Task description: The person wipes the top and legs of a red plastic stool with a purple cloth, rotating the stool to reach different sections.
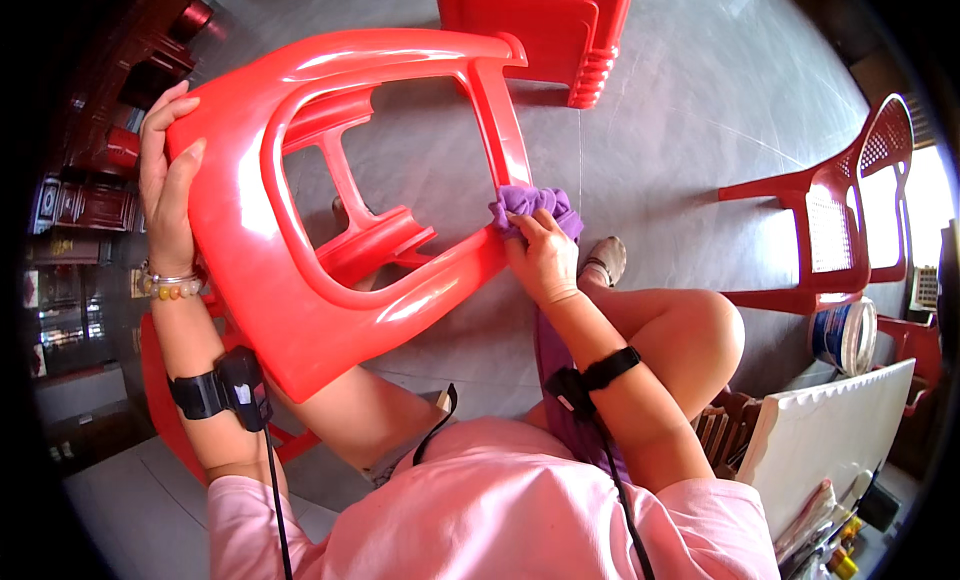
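Observation:
A glossy red plastic stool (236, 197) lies tilted on its side before me, with an open-framed side panel facing up. My left hand (169, 156) grips its outer edge at the left, thumb and fingers spread over the plastic. Bunched in my right hand (544, 254) is a purple cloth (536, 203). It presses against the corner where the near leg meets the crossbar (501, 122). The cloth partly covers that corner. A long purple tail of fabric hangs below my right wrist towards my lap.
Another red plastic stool (517, 29) stands beyond the first. At right are a dark red plastic chair (836, 182), a bucket (844, 336) and a white scallop-edged board (825, 422). Dark wooden furniture (94, 212) lines the left. My knees flank the held stool.

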Tool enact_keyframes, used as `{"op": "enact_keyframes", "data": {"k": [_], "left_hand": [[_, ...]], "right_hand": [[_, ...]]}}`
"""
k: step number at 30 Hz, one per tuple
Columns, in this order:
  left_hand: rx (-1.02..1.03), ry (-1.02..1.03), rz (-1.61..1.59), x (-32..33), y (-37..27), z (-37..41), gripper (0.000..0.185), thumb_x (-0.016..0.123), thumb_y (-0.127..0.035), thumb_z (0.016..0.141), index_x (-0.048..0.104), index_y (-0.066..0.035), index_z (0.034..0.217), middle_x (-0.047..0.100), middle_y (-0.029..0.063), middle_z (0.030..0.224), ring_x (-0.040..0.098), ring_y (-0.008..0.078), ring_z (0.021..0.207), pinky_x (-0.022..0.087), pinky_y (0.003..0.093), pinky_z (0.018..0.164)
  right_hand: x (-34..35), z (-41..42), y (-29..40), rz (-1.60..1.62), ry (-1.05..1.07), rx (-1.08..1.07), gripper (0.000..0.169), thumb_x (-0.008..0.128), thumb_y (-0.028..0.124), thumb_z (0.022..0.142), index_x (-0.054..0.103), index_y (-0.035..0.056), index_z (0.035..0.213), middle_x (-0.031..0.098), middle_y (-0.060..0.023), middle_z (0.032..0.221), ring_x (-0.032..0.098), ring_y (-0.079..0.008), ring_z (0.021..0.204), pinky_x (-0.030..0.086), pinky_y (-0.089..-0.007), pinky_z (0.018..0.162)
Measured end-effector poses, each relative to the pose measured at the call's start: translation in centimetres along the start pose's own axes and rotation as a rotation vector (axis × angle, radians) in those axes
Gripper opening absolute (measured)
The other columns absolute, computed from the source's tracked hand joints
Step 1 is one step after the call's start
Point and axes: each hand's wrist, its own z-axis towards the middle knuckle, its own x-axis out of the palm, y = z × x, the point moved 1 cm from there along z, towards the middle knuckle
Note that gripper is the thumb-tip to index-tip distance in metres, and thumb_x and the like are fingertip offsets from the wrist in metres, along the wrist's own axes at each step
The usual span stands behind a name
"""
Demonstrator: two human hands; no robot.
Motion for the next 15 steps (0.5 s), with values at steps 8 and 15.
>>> {"op": "enact_keyframes", "data": {"k": [8,15], "left_hand": [[-0.038,0.007,-0.021,-0.6,0.8,-0.5,0.041,0.048,-0.02,0.083,0.052,-0.008,0.122,0.039,0.0132,0.141,0.03,0.0256,0.134,0.021,0.0419,0.111],[-0.05,-0.028,-0.008,-0.6,0.8,-0.9,0.04,0.048,-0.018,0.084,0.052,-0.007,0.122,0.04,0.0127,0.141,0.03,0.0252,0.134,0.022,0.0416,0.111]], "right_hand": [[2.1,-0.6,-6.5,-0.141,0.08,0.381,0.03,0.056,0.02,0.079,0.068,0.0128,0.105,0.063,-0.0122,0.102,0.063,-0.0355,0.089,0.051,-0.044,0.076],[3.1,1.4,-8.2,-0.127,0.209,0.547,0.038,0.049,0.019,0.081,0.064,0.0146,0.116,0.06,-0.013,0.117,0.061,-0.0366,0.1,0.05,-0.0445,0.082]]}}
